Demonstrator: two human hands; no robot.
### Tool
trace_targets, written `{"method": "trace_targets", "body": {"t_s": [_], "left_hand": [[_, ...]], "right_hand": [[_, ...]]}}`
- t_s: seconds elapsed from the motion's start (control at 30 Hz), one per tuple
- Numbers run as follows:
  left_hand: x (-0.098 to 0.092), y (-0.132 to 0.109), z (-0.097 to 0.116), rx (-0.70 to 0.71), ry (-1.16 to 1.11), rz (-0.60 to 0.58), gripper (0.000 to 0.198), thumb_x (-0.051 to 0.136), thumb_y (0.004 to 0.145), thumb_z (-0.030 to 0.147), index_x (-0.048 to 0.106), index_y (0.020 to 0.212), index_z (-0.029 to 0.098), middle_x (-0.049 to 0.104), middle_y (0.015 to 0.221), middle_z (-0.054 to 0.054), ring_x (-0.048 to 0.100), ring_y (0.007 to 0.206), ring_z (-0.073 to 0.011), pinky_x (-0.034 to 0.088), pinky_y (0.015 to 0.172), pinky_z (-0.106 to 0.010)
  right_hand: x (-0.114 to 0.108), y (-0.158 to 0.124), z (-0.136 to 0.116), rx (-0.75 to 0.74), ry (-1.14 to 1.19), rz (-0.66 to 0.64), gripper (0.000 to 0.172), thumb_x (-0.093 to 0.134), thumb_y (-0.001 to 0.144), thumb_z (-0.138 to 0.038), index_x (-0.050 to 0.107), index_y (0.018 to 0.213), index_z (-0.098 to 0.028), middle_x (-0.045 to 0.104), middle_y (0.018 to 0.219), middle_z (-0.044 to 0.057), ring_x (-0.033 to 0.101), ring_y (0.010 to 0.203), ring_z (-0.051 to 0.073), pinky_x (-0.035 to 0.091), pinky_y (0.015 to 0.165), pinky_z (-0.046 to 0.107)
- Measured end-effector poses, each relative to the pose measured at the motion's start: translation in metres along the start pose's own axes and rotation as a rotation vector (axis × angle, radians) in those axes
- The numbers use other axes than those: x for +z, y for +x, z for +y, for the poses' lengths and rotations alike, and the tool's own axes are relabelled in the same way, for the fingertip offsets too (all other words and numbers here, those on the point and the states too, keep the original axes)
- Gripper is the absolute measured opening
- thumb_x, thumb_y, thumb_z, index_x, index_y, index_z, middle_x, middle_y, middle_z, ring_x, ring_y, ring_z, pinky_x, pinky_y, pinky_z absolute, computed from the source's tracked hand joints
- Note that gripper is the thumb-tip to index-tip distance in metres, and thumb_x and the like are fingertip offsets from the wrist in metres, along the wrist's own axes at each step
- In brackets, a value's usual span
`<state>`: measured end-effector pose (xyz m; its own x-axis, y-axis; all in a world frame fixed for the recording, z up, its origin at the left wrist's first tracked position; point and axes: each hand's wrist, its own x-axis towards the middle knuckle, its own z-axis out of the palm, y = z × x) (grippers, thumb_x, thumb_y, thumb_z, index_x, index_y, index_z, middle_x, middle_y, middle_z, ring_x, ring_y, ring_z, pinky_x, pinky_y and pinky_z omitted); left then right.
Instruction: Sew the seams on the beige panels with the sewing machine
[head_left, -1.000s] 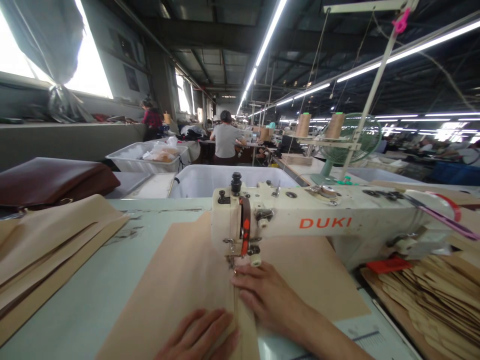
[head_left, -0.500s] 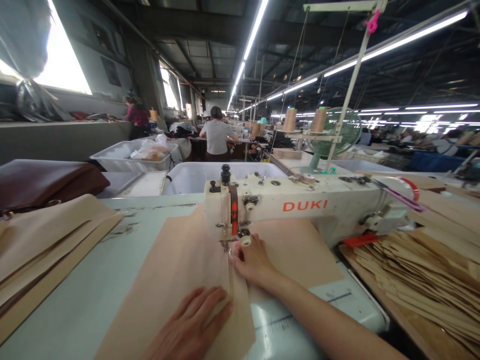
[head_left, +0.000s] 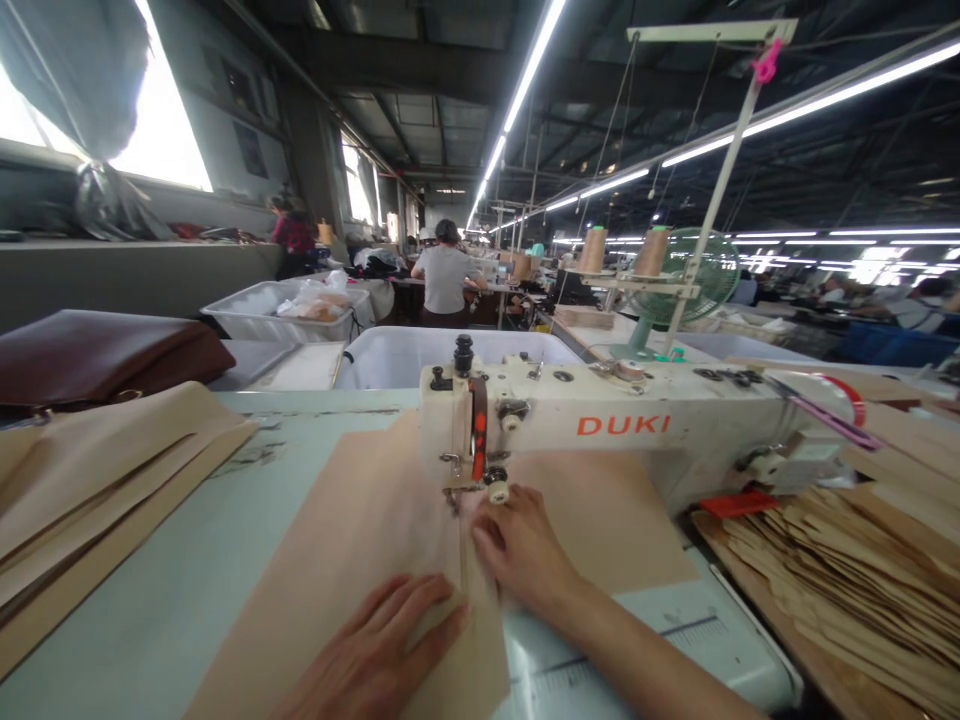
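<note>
Left hand [head_left: 379, 640] splayed flat on tan sheet [head_left: 315, 560], right hand [head_left: 521, 545] curled near sewing machine [head_left: 555, 425] needle — whether grasping, impossible to say.

The beige panel [head_left: 315, 550] is cropped (bottom edge).

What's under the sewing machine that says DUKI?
Under the sewing machine lies a tan sheet, with the right hand on it near the machine's head. The head and hand cover parts of the sheet, so those bits can't be seen.
</note>
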<state>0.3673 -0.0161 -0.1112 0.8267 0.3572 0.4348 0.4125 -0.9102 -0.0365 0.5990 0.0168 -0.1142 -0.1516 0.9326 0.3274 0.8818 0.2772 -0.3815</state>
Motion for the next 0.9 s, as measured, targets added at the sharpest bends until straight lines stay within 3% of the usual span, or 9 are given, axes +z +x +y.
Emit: {"method": "trace_targets", "body": {"t_s": [0.23, 0.5, 0.73, 0.9], "left_hand": [[-0.012, 0.016, -0.007, -0.075, -0.122, -0.093, 0.076, 0.066, 0.084, 0.052, 0.033, 0.150, 0.035, 0.062, 0.129, -0.005, 0.059, 0.115, -0.0269, 0.044, 0.107, -0.039], [-0.006, 0.025, -0.024, -0.158, -0.153, -0.204, 0.081, 0.074, 0.073, 0.067, 0.050, 0.141, 0.031, 0.058, 0.137, -0.008, 0.055, 0.123, -0.0314, 0.043, 0.108, -0.045], [0.008, 0.021, -0.047, -0.234, -0.220, -0.422, 0.093, 0.062, 0.076, 0.077, 0.029, 0.152, 0.035, 0.034, 0.157, -0.008, 0.035, 0.141, -0.0381, 0.036, 0.111, -0.058], [0.005, 0.029, -0.050, -0.256, -0.252, -0.420, 0.093, 0.060, 0.075, 0.080, 0.031, 0.152, 0.035, 0.037, 0.156, -0.008, 0.036, 0.140, -0.0398, 0.038, 0.110, -0.059]], "right_hand": [[-0.004, -0.007, 0.003, -0.092, 0.136, 0.119, 0.028, 0.059, 0.086, -0.004, 0.074, 0.095, -0.025, 0.068, 0.100, 0.002, 0.054, 0.102, 0.019, 0.030, 0.103, 0.038], [-0.002, -0.009, 0.001, -0.112, 0.145, 0.126, 0.032, 0.059, 0.084, -0.004, 0.074, 0.099, -0.029, 0.070, 0.092, 0.000, 0.053, 0.097, 0.020, 0.030, 0.101, 0.039], [0.000, -0.009, 0.001, -0.098, 0.169, 0.136, 0.032, 0.059, 0.083, -0.003, 0.075, 0.097, -0.027, 0.069, 0.091, 0.000, 0.053, 0.098, 0.020, 0.030, 0.101, 0.038], [0.000, -0.009, 0.000, -0.091, 0.195, 0.119, 0.031, 0.059, 0.082, -0.002, 0.075, 0.092, -0.027, 0.070, 0.091, -0.001, 0.053, 0.098, 0.019, 0.029, 0.101, 0.037]]}}
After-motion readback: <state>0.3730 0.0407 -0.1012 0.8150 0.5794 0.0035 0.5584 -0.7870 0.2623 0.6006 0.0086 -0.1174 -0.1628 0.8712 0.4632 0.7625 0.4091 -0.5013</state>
